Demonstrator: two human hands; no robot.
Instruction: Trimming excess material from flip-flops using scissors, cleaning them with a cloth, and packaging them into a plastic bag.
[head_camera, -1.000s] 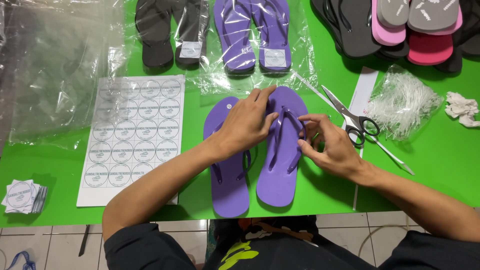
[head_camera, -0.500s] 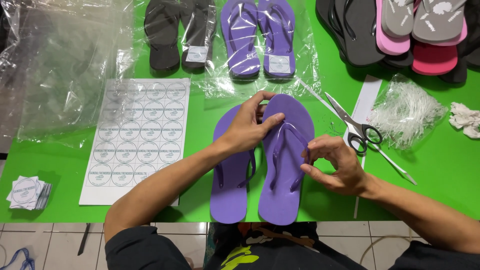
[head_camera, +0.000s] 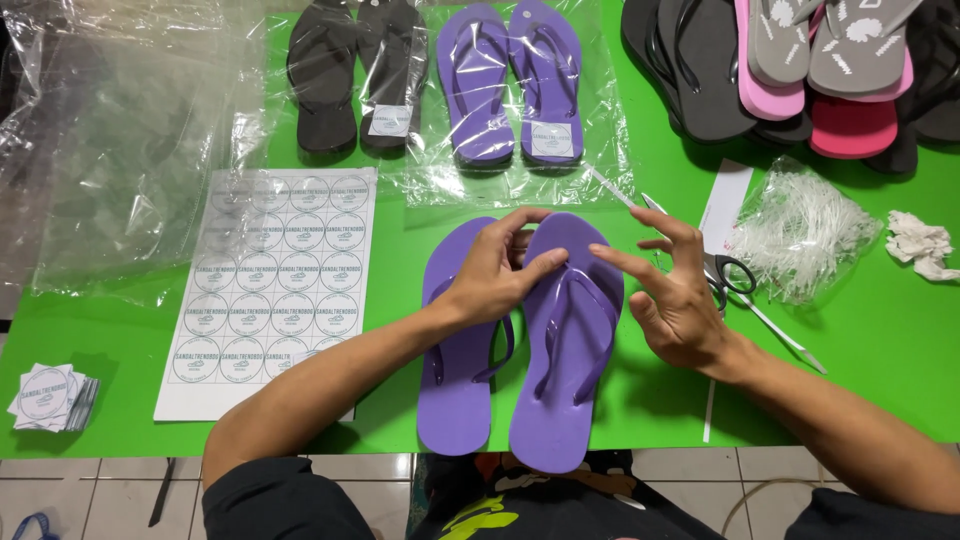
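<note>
Leftmost, well to the left of the purple flip-flop pair (head_camera: 520, 340) that lies at the front middle of the green table (head_camera: 880, 340), a small stack of square white cards (head_camera: 50, 397) with round pale prints sits near the table's front edge. Behind it, a heap of clear plastic bags (head_camera: 120, 150) spreads across the back left corner. Just left of the pair lies a white sheet of round stickers (head_camera: 275, 285), its circles set in rows; a few places along its bottom row look empty.

Behind the sheet, a black flip-flop pair (head_camera: 355, 70) rests in a clear bag with a small white square label low on the right sandal. Directly behind the loose purple pair, a bagged purple flip-flop pair (head_camera: 515, 85) carries a round white label on the heel of its right sandal.

On the loose pair, the left hand (head_camera: 495, 270) is curled over the toe ends of both sandals, thumb stretched onto the right sandal's strap. The right hand (head_camera: 675, 290) hovers just right of that sandal, fingers spread wide, holding nothing.

Right of the pair lie scissors (head_camera: 735, 275) partly under that hand, then a clear bag of white plastic tag fasteners (head_camera: 800, 230), and a crumpled white scrap (head_camera: 920, 245). Behind them sits a pile of mixed flip-flops (head_camera: 800, 70): black, pink, grey and red.
</note>
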